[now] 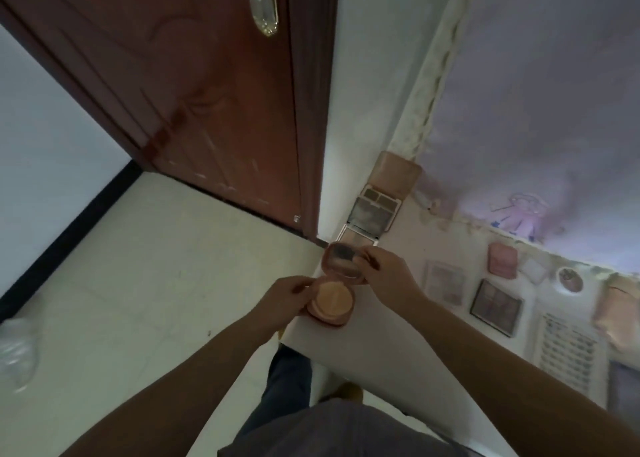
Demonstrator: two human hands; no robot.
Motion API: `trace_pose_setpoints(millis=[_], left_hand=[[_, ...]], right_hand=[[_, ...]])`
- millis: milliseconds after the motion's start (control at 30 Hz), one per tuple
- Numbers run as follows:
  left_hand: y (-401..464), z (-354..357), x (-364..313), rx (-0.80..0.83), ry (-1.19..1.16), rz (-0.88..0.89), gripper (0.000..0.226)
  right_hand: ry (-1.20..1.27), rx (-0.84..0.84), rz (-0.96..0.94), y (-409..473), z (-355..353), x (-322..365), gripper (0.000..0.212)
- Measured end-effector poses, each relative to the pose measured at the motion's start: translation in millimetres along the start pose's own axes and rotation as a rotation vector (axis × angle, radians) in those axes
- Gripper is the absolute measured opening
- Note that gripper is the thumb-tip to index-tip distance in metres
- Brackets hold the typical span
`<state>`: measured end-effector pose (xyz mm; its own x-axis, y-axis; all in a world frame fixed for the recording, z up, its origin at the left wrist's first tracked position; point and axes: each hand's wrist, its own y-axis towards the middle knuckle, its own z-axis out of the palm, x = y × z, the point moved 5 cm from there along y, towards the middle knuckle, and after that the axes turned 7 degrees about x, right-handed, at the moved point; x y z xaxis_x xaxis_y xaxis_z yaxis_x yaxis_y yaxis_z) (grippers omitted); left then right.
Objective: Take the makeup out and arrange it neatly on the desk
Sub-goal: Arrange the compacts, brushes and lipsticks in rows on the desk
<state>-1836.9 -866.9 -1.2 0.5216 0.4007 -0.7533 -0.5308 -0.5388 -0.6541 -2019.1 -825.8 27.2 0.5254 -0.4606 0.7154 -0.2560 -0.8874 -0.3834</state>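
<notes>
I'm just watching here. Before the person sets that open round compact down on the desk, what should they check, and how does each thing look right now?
1. Base held: left hand grips the round compact at its base. Ok.
2. Lid held: right hand pinches the raised lid. Ok.
3. Compact over the desk: it sits at the corner of the white desk, partly past the edge. Not ok.
4. Bare spot nearby: free desk surface shows beside the compact, before the dark eyeshadow palette. Ok.
5. Row to line up with: the open palette lies just beyond the lid. Ok.
6. Lid locks open: cannot tell.
</notes>
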Motion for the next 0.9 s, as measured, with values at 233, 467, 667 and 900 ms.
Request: trace_pose_setpoints(millis=[233, 467, 667, 900], left_hand=[[15.7, -11.8, 8.8, -0.150, 0.415, 0.092, 0.029], [10.6, -13.8, -1.0, -0.230, 0.440, 0.174, 0.026], [-14.2, 50.1, -60.8, -0.101, 0.556, 0.563, 0.017], [48.2, 153.4, -63.4, 0.115, 0.595, 0.216, 0.045]], right_hand=[[-0.061, -0.049, -0.036, 3.5, 12.6, 5.5, 0.020], [0.099, -0.112, -0.007, -9.4, 5.8, -6.0, 0.022], [-0.138, -0.204, 0.053, -35.3, -56.5, -52.8, 0.017], [-0.720, 0.119, 0.110, -47.3, -69.2, -101.9, 0.048]])
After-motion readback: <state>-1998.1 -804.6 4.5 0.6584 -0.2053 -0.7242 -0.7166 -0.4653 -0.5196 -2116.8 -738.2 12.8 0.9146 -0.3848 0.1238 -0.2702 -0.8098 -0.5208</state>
